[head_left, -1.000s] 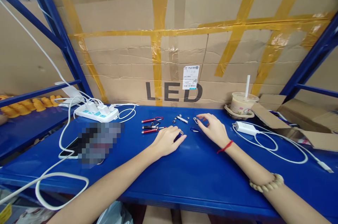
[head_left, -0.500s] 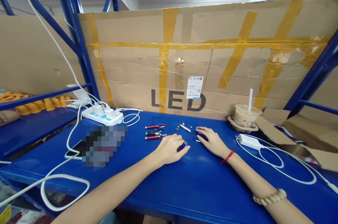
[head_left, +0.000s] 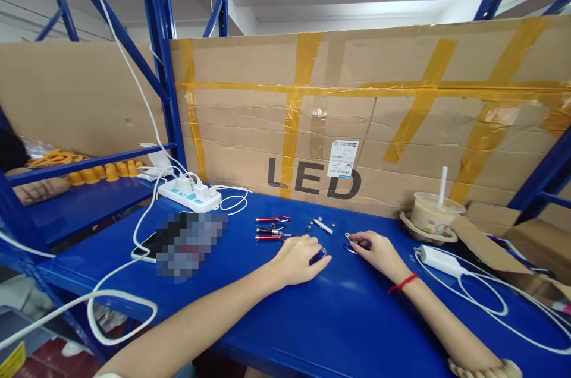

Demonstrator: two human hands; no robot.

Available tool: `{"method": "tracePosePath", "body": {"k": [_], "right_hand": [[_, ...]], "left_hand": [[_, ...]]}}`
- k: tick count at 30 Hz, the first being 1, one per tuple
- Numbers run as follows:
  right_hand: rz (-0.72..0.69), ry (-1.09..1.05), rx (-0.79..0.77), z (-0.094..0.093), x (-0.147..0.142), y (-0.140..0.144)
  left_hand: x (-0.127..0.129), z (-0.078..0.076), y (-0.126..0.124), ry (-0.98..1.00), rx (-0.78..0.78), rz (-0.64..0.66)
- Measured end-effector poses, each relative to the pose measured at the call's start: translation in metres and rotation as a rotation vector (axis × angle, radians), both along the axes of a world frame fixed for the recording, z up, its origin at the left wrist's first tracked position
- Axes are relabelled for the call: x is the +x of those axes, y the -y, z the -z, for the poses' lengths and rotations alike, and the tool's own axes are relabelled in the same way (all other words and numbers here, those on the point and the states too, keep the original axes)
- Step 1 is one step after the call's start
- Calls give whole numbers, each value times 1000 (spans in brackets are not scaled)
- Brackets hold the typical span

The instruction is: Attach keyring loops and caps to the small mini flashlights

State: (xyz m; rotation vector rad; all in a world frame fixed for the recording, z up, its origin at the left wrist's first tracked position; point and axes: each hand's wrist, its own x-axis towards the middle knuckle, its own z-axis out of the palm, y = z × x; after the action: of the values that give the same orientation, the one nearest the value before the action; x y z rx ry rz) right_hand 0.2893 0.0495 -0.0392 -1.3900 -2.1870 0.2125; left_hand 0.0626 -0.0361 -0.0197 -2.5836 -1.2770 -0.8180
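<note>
Far left at about 9 o'clock sits a white power strip (head_left: 190,195) with chargers plugged in. Next over, three little keychain flashlights (head_left: 271,228) lie in a row on the blue desk (head_left: 312,318), a few loose metal bits (head_left: 321,225) just past them toward 12. The left hand (head_left: 298,259) is curled over a dark flashlight body (head_left: 317,257), fingers closed around it, its tip poking out. Right beside it, the right hand (head_left: 375,249) is pinching a small clip ring (head_left: 349,239) against the desk. Looks like the clip-on stage to me; bringing ring and body together needs a neat line-up. Bubble tea cup (head_left: 432,214) sits at 2 o'clock.
</note>
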Motion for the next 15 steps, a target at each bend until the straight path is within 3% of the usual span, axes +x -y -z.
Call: {"method": "tracePosePath", "body": {"k": [6,9,12,15], "right_hand": [[27,4,-127,-6,0,4],[29,-43,-98,-8,-1,6],[32,-241,-34,-12,-4,9],[13,-628,-145,-18,-11,12]], "left_hand": [[1,-2,0,-21,-7,2],[2,-4,1,-11,-18,8],[4,-5,2,74,-100,3],[6,-6,2,199,-237,-50]]}}
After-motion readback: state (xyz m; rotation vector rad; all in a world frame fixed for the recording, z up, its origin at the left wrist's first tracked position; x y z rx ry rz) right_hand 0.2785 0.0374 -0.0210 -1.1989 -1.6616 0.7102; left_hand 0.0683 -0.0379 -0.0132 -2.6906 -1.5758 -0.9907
